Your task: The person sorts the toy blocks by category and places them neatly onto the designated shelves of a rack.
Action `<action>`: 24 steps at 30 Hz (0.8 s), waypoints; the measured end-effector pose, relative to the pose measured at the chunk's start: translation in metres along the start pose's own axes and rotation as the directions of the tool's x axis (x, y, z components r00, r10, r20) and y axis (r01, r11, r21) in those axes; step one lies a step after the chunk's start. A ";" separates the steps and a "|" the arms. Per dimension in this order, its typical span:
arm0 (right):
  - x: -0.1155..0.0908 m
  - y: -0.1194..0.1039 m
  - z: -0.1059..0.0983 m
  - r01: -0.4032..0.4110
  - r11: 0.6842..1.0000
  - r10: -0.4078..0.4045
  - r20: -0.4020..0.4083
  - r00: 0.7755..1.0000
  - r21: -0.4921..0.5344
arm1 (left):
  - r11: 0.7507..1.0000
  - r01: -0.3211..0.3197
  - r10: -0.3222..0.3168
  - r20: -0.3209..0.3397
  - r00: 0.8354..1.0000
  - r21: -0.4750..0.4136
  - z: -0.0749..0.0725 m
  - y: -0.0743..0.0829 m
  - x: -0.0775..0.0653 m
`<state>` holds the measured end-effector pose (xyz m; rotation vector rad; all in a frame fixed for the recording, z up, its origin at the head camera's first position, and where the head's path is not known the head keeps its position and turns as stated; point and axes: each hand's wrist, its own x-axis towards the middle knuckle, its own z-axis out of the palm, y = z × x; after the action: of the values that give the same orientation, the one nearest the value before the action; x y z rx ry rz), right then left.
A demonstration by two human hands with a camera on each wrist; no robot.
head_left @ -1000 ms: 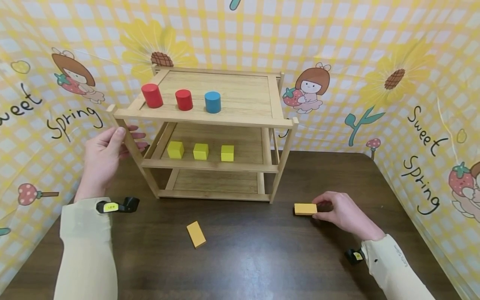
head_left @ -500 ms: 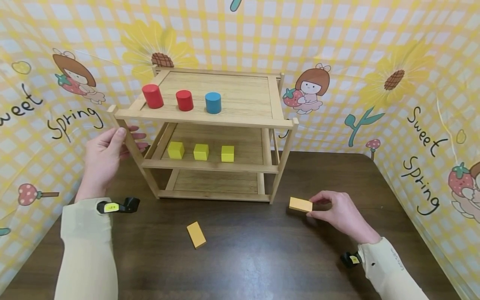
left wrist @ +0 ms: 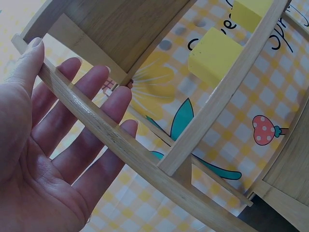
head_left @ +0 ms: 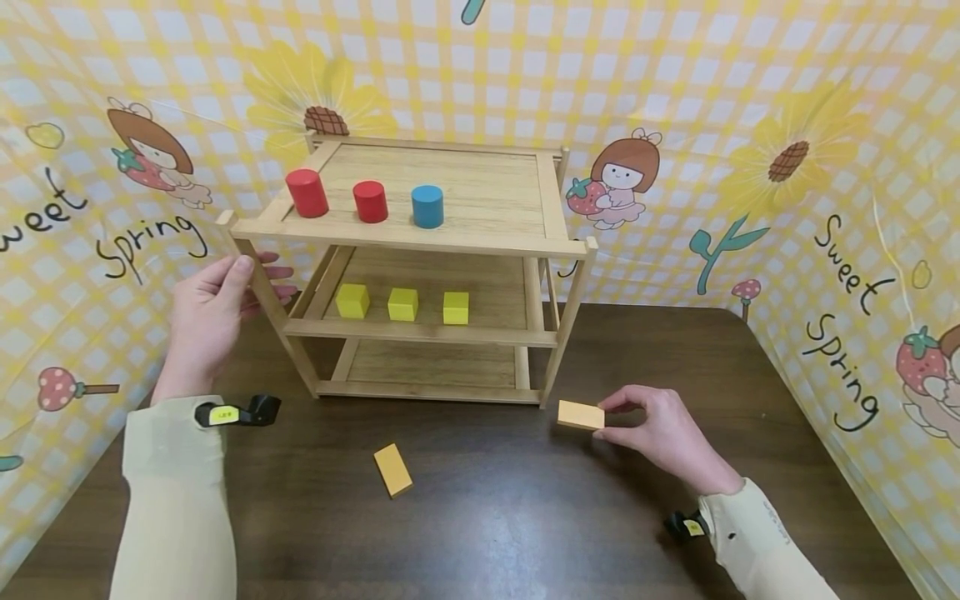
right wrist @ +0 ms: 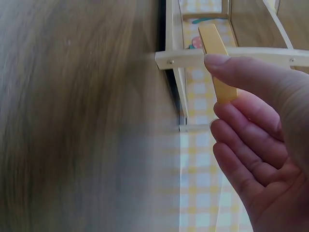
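Observation:
My right hand [head_left: 656, 429] pinches a flat orange-yellow rectangular block [head_left: 581, 414] between thumb and fingers, just off the shelf's front right leg. In the right wrist view the block [right wrist: 219, 63] points away from the hand, the thumb across its face. My left hand [head_left: 213, 304] holds the front left post of a three-tier wooden shelf [head_left: 408, 243], thumb in front and fingers behind. The left wrist view shows the post [left wrist: 91, 113] crossing the fingers. A second orange-yellow block [head_left: 393, 470] lies flat on the table, in front of the shelf.
On the top tier stand two red cylinders [head_left: 307, 193] and a blue cylinder [head_left: 427, 207]. Three yellow cubes [head_left: 403, 305] sit in a row on the middle tier. Yellow checked cloth [head_left: 480, 75] surrounds the dark wooden table [head_left: 480, 517] at the back and sides.
My right hand has carried the orange-yellow block leftward towards the shelf's right leg, tilting it slightly. The left hand stays at the post, and the shelf stands as before.

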<state>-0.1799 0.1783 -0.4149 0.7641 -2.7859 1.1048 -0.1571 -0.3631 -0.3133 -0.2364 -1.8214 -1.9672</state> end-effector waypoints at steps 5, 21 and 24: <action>0.001 -0.005 0.007 0.014 1.000 -0.014 0.021 1.000 0.027 | 1.000 0.011 -0.010 -0.006 1.000 0.016 -0.001 0.000 -0.001; 0.007 -0.024 0.035 0.121 0.987 -0.125 0.032 0.992 0.109 | 1.000 -0.006 0.006 0.001 1.000 0.018 0.001 0.000 -0.001; 0.009 -0.027 0.040 0.136 0.983 -0.140 0.022 0.990 0.122 | 1.000 -0.005 0.005 -0.003 1.000 0.014 0.001 0.001 -0.001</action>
<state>-0.1697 0.1320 -0.4254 0.9771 -2.6620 1.2542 -0.1563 -0.3615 -0.3128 -0.2329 -1.8299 -1.9501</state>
